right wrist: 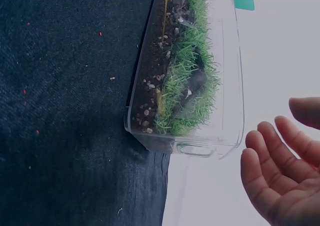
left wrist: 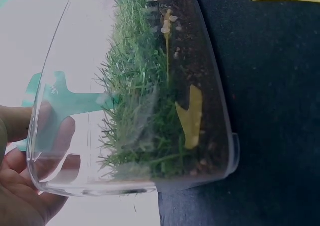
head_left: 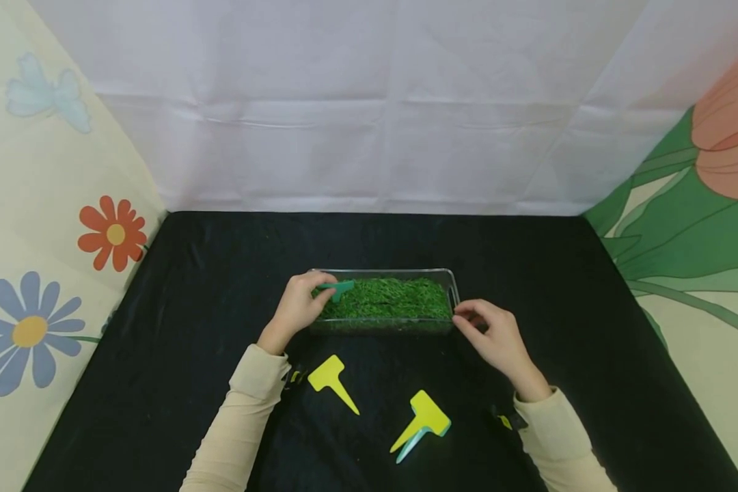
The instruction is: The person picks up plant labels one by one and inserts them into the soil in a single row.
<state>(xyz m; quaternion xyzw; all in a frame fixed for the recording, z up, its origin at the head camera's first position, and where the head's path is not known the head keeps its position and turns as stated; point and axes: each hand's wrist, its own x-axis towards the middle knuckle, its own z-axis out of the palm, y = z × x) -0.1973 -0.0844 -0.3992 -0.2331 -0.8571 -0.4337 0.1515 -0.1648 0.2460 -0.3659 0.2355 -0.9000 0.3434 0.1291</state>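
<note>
I work at a table covered by black cloth. A creased white sheet hangs behind it. Flower-printed fabric panels flank both sides.

Glossy clear plastic tray of rough grass sits on matt black cloth.

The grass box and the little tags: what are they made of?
The box looks like clear glossy plastic: soil and grass show through its walls. The green tag in the left hand and the yellow tag look like thin, flat, matte plastic.
</note>
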